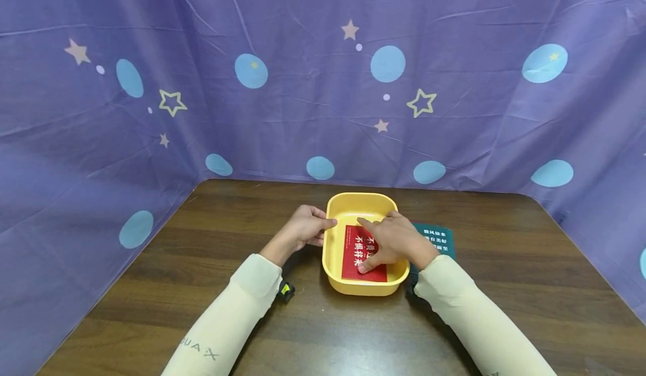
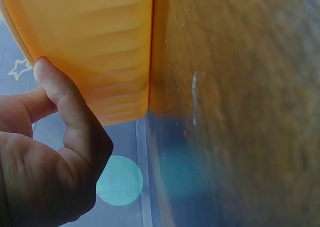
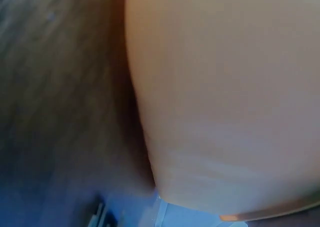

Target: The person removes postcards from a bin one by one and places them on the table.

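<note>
A yellow plastic basin (image 1: pixel 360 289) stands on the table, and inside it a red booklet (image 1: pixel 351 253) with white characters lies flat. My left hand (image 1: pixel 305 227) pinches the basin's left rim, the thumb over the edge and the other fingers outside. In the left wrist view, that hand (image 2: pixel 65 137) touches the rim of the ribbed basin wall (image 2: pixel 110 47). Reaching over the right rim, my right hand (image 1: pixel 396 238) spreads its thumb and fingers over the booklet, covering part of it. The right wrist view holds the basin's outer wall (image 3: pixel 220 97) close up, the hand hidden.
Right of the basin lies a teal booklet (image 1: pixel 439 238) with white characters, partly hidden by my right wrist. The brown wooden table (image 1: pixel 252 213) reaches back to a purple curtain (image 1: pixel 313 129) with stars and blue dots.
</note>
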Demonstrator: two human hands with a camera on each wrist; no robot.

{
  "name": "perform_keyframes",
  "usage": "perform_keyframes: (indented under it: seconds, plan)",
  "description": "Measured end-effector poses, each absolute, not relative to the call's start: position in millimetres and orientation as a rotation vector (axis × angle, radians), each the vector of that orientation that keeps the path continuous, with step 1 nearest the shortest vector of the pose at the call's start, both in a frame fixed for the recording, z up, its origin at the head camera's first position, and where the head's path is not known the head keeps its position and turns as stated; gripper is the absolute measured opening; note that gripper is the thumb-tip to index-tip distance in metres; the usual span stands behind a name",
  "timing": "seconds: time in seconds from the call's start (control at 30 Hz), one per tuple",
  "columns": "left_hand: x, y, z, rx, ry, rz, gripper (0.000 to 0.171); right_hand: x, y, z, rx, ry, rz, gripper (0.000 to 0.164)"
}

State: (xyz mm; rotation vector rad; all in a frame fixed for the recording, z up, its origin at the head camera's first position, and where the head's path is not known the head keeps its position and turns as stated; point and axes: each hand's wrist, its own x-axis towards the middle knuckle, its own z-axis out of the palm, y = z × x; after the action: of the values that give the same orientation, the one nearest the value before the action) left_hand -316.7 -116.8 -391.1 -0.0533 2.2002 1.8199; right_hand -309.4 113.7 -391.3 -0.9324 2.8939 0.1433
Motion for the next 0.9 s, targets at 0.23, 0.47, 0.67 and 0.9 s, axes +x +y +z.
perform_keyframes:
  seconds: [0.23, 0.47, 0.67, 0.9]
  plan:
    - [-318.1, -116.2, -391.7, -0.056, 2.194, 1.830, 0.028, -310.9, 111.4, -390.3, -0.905, 2.894, 0.232, 0.127]
    - [-318.3, -116.7, -391.8, -0.064, 2.186, 1.837, 0.028, -312.0, 110.3, -389.9, -0.935, 2.912, 0.239, 0.122]
    - [-318.0, -116.7, -391.6, -0.063, 2.180, 1.843, 0.028, -310.8, 111.0, -388.8, -0.954, 2.949, 0.144, 0.112]
    - [-316.1, -116.7, -389.8, -0.070, 2.191, 1.831, 0.028, -309.5, 112.7, -386.9, -0.973, 2.981, -0.033, 0.101]
